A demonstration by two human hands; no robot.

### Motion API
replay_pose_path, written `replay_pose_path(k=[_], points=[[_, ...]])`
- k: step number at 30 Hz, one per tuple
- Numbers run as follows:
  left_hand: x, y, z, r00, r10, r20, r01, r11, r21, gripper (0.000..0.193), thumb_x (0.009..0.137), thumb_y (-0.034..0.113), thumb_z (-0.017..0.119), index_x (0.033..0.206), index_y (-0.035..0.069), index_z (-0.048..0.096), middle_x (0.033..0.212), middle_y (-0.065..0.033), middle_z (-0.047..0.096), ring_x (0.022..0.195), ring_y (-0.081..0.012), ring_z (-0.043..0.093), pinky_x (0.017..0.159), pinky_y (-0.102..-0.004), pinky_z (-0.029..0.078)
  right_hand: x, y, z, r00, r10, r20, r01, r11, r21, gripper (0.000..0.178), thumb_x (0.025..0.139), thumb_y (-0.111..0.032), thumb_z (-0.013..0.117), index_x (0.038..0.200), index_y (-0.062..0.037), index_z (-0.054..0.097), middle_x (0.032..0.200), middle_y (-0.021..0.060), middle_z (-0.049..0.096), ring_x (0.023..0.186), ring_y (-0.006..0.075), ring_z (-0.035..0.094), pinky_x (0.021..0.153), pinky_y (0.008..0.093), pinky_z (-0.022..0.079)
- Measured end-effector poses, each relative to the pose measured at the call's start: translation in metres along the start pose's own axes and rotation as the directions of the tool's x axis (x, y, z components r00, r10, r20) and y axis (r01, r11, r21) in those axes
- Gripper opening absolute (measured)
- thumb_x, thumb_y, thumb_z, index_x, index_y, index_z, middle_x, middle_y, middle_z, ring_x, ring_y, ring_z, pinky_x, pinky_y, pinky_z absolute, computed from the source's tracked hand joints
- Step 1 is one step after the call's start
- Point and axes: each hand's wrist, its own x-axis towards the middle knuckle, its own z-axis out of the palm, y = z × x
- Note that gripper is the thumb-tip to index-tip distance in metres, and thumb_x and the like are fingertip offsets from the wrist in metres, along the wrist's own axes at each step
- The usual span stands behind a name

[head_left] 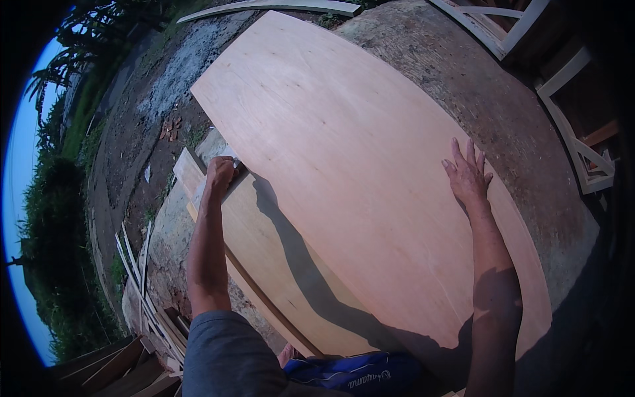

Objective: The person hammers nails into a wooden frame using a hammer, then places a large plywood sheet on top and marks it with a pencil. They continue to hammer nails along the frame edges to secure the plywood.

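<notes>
A large pale plywood sheet (350,152) lies at a slant in front of me, reaching from the far left down to the near right. My right hand (468,175) rests on it near the right edge, palm down with fingers spread. Beside the sheet's left edge, my left hand (221,173) is closed in a fist. A small dark piece shows at its fingers, too hidden to name. Under the sheet, a yellower wooden panel (274,264) sticks out on the left, with my left arm's shadow across it.
Wooden frames (575,126) stand at the right. Thin wood strips (147,291) and stacked boards (126,367) lie at the lower left. A long pale plank (271,8) crosses the far ground. Stained concrete (456,79) surrounds the sheet, with bare soil and greenery farther left.
</notes>
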Motion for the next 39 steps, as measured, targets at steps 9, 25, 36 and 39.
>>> replay_pose_path(k=[9,25,36,39], points=[[-0.008,0.024,0.028,0.987,0.048,-0.156,-0.033,0.995,0.093,0.025,0.084,0.011,0.051,0.083,0.0,0.074,0.067,-0.0139,0.067,0.063,-0.0227,0.064,0.061,-0.0383,0.049,-0.003,0.005,-0.005,1.0,0.004,-0.01,-0.004,1.0,-0.025,0.061,0.104,-0.051,0.045,0.16,-0.0365,0.024,0.17,0.0051,0.011,0.154,0.042,0.014,0.11,0.0761,0.027],[-0.166,0.136,0.156,0.802,0.591,0.088,-0.597,0.782,0.18,0.037,0.099,0.007,0.051,0.135,0.003,0.051,0.113,-0.0225,0.065,0.112,-0.0403,0.061,0.091,-0.0518,0.05,-0.011,-0.001,-0.008,1.0,0.005,-0.008,-0.005,1.0,0.028,0.062,0.104,-0.052,0.045,0.16,-0.0359,0.025,0.17,0.006,0.011,0.154,0.0403,0.012,0.114,0.0726,0.025],[-0.166,0.282,0.293,0.599,0.678,0.426,-0.799,0.54,0.263,0.032,0.094,0.009,0.05,0.124,-0.002,0.05,0.148,-0.0232,0.046,0.124,-0.0551,0.044,0.098,-0.0706,0.041,-0.007,0.011,-0.006,1.0,0.005,-0.031,0.002,0.977,0.211,0.066,0.099,-0.049,0.056,0.158,-0.0344,0.03,0.17,0.0086,0.01,0.156,0.0385,0.006,0.119,0.0707,0.009],[-0.169,0.276,0.296,0.596,0.667,0.447,-0.797,0.561,0.225,0.046,0.092,0.005,0.047,0.137,-0.005,0.044,0.145,-0.0236,0.047,0.122,-0.0512,0.043,0.098,-0.0687,0.044,-0.034,0.032,0.0,0.997,-0.073,-0.009,0.073,0.972,0.225,0.073,0.096,-0.048,0.06,0.159,-0.0272,0.029,0.169,0.0123,0.01,0.155,0.0386,0.008,0.12,0.0668,0.015]])
